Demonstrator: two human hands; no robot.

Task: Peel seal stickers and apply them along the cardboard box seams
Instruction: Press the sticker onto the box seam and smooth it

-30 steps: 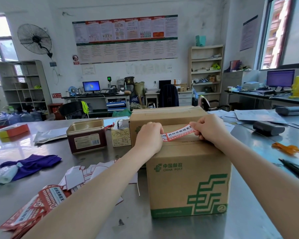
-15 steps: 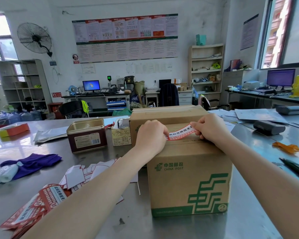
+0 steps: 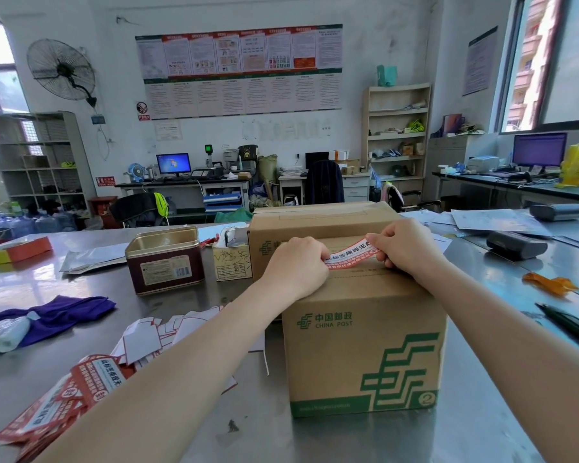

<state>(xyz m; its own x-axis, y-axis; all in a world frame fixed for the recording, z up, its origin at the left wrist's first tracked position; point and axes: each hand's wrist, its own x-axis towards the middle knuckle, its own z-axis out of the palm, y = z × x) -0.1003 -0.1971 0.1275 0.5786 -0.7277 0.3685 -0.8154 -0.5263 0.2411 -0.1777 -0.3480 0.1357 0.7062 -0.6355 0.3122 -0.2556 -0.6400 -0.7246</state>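
Observation:
A brown China Post cardboard box (image 3: pixel 365 345) with green print stands on the steel table in front of me. Over its top I stretch a red and white seal sticker (image 3: pixel 350 255) between both hands. My left hand (image 3: pixel 296 267) pinches the sticker's left end with curled fingers. My right hand (image 3: pixel 405 250) pinches the right end, slightly higher. The strip slants just above the box's top seam; whether it touches the cardboard is not clear. A second, larger box (image 3: pixel 318 225) stands right behind.
A stack of red seal stickers (image 3: pixel 57 402) and white peeled backings (image 3: pixel 161 335) lie at the left front. Further left are a purple cloth (image 3: pixel 57 315), a dark red tin (image 3: pixel 164 262) and a small carton (image 3: pixel 231 262). A black pen (image 3: pixel 569 324) and orange scrap (image 3: pixel 549 284) lie right.
My left hand has slid a little to the right along the sticker, so less of the strip shows between my hands. The right hand and the box have barely moved.

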